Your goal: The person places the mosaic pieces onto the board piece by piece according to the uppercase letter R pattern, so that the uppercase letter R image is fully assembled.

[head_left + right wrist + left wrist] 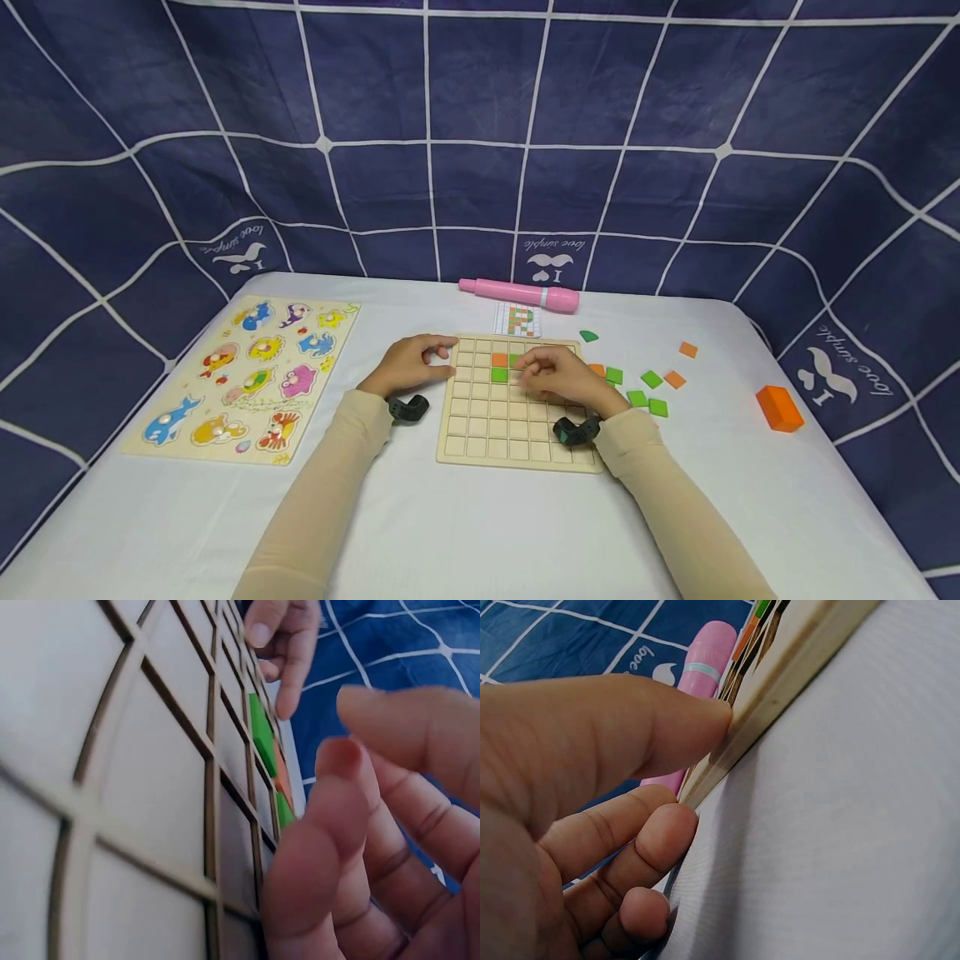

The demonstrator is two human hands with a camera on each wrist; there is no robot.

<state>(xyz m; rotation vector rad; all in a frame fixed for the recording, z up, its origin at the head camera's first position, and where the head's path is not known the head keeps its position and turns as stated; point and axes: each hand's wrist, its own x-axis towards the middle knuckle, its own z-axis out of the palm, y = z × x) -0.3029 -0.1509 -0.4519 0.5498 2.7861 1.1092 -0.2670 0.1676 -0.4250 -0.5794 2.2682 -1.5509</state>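
A wooden grid board (488, 429) lies flat on the white table. Two green tiles, one of them this green tile (498, 375), and an orange tile (499, 360) sit in its upper cells. At the board's upper left corner, my left hand (406, 363) rests its thumb against the side edge, with its other fingers loosely bent beside it. My right hand (558, 377) hovers over the upper right part of the board, close to the second green tile (284, 809). Its fingers are loosely curled, and nothing shows between thumb and fingertips.
Loose green and orange tiles (652, 379) lie right of the board, with a green rounded piece (588, 336) behind them. A pattern card (517, 320) and a pink stick-shaped object (517, 292) lie beyond the board. An animal puzzle (255, 383) is left; an orange block (780, 408) right.
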